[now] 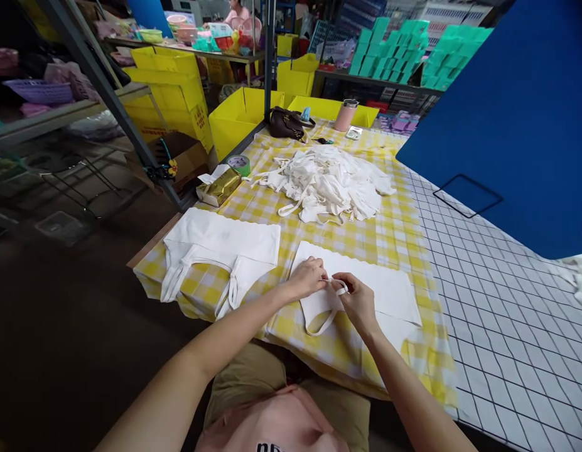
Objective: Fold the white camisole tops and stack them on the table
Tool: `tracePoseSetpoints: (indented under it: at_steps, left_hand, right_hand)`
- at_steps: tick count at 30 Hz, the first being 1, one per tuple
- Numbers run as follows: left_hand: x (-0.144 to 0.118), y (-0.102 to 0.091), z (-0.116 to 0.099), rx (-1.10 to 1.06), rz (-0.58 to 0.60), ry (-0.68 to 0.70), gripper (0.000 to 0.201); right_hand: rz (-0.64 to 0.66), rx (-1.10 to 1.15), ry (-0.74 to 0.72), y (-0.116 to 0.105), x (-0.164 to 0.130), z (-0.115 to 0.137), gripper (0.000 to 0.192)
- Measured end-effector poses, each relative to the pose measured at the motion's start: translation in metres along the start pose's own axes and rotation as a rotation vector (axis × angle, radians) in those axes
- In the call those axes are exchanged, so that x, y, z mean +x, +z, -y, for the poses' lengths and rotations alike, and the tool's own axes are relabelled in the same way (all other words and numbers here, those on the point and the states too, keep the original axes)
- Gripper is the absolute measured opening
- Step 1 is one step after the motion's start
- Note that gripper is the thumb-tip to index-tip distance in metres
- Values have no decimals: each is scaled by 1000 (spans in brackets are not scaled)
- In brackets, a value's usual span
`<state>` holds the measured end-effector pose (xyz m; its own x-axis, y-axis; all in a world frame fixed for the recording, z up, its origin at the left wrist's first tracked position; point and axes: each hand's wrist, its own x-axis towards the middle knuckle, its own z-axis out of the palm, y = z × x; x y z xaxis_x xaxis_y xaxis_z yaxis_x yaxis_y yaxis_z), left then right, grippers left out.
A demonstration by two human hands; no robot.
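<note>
A white strappy top (389, 295) lies spread on the yellow checked tablecloth (291, 235) in front of me. My left hand (310, 276) rests over its left part, fingers closed in a pinch on a thin white strap (340, 287). Close beside it, my right hand (357, 301) pinches the same strap, which loops up between the two hands. Part of the strap hangs as a loop toward the table's near edge. To the left lies a second white top (225, 242), flat, with its straps pointing toward me; neither hand touches it.
Behind the tops is a heap of white garments (333, 179). A gold tissue pack (220, 187), green tape (239, 164), a dark handbag (285, 123) and a pink tumbler (346, 115) stand farther back. A blue panel (517, 138) leans in at right over a grid-patterned surface (488, 301).
</note>
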<state>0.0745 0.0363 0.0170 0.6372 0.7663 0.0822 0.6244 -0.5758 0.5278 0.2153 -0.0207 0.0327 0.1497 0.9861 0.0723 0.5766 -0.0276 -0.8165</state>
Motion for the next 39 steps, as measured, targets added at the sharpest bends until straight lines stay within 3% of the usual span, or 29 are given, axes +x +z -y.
tracePoseSetpoints:
  at_steps: [9,22,28,39]
  left_hand:
    - [8,-3,0,37,89,-23,16]
    - [9,-5,1,28,92,-22,19]
    - [9,-8,0,11,106,-24,15]
    - [10,-8,0,-58,105,-82,19]
  right_hand:
    - [25,-92,-52,7,17,-2,22]
    - [98,-58,113,2,23,-3,24]
    - [153,67,194,-1,23,-4,31]
    - [127,-105,54,3,26,-4,22]
